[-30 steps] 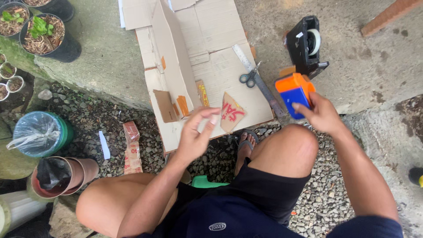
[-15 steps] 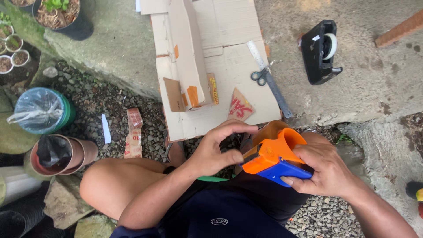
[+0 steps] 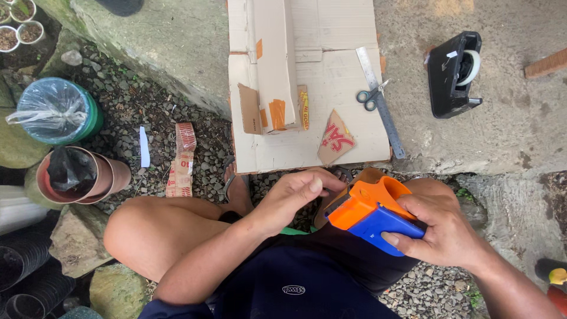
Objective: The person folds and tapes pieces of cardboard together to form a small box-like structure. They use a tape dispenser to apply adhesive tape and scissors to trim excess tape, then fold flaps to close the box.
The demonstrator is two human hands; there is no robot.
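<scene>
- Over the lap, at about five o'clock from the flattened cardboard sheet (image 3: 307,77), the right hand (image 3: 440,233) is wrapped around the blue handle of the orange-and-blue tape dispenser gun (image 3: 369,212), thumb on top.
- The left hand (image 3: 292,198) reaches in from nine o'clock, its fingers (image 3: 322,180) curled at the dispenser's orange front end; whether they pinch a tape end cannot be told, as the tips hide it.
- To do this well, by my judgement: keep the right grip firm so the gun does not twist, work the tape end with thumb and forefinger only, and stay clear of the cutting edge at the front.
- Resting on the cardboard at one o'clock are the scissors (image 3: 371,98) and a metal ruler (image 3: 381,103); the black desk tape dispenser (image 3: 455,74) sits on concrete further toward two o'clock.
- Compared with a second ago, the gun has come off the concrete beside the sheet and down to the lap, and the left hand has left the cardboard's near edge to meet it.
- Half a second ago both hands were already on the gun; now the left fingers sit closer to its front.
</scene>
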